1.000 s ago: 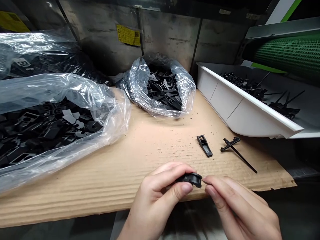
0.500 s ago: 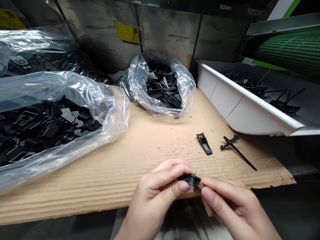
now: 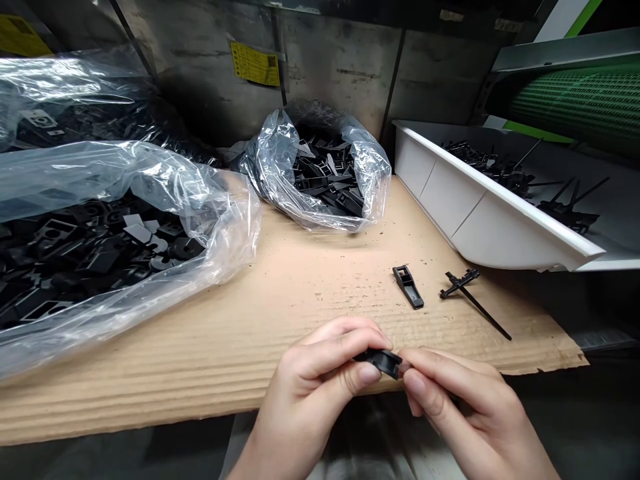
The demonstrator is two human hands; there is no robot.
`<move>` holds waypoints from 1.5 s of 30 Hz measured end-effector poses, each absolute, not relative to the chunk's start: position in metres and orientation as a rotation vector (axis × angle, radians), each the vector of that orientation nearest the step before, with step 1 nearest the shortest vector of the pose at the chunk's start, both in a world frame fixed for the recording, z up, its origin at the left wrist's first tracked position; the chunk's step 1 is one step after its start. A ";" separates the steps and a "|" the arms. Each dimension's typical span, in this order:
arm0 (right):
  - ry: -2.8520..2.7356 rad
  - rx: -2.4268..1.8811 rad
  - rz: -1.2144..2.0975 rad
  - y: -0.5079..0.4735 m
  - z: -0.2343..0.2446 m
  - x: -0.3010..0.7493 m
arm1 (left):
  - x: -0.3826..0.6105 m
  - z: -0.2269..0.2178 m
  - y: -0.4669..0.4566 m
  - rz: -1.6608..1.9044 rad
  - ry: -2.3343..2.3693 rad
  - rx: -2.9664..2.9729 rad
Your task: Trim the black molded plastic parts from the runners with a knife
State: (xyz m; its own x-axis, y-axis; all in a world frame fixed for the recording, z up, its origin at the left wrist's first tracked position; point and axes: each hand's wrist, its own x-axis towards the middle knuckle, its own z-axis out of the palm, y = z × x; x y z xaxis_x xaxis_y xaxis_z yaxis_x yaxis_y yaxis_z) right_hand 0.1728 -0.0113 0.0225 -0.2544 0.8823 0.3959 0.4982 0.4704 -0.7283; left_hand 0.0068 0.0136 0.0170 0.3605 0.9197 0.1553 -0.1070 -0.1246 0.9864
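Between its thumb and fingers, my left hand [image 3: 325,380] grips a small black plastic part [image 3: 384,361] with a curved side, over the front edge of the cardboard. My right hand [image 3: 457,400] is closed in a pinch at the right end of that part. A small dark bit shows at its fingertips, too hidden to name. Beyond the hands lies a black plastic clip piece [image 3: 409,287] with a square opening. To its right rests a black cable tie [image 3: 475,303] with a crosspiece at its head.
A large clear bag [image 3: 220,247] of black parts lies at left, with another bag [image 3: 100,87] behind it. A smaller bag [image 3: 375,180] of black clip pieces stands at the back. At right is a white bin [image 3: 480,213] with cable ties. Cardboard [image 3: 200,373] covers the worktop.
My right fingertips have shifted very slightly at the end of the black part. Left hand and loose pieces stay as they were; the view has moved a touch.
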 end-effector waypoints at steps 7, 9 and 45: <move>-1.745 -1.182 1.105 -0.011 0.023 0.176 | 0.005 0.019 0.013 1.055 0.761 1.399; -1.617 -1.119 1.566 -0.006 0.027 0.181 | 0.007 0.020 0.014 1.038 0.737 1.397; -1.945 -1.242 1.507 0.004 0.048 0.208 | 0.008 0.015 0.009 1.147 0.701 1.877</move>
State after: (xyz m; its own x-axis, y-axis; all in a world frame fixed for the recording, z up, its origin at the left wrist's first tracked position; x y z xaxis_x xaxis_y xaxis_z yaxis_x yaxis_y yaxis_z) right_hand 0.2081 0.0043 0.0483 -0.5356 0.8180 -0.2096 0.4070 0.0327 -0.9128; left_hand 0.0077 0.0091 0.0153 0.4328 0.7803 0.4514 0.0453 -0.5189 0.8536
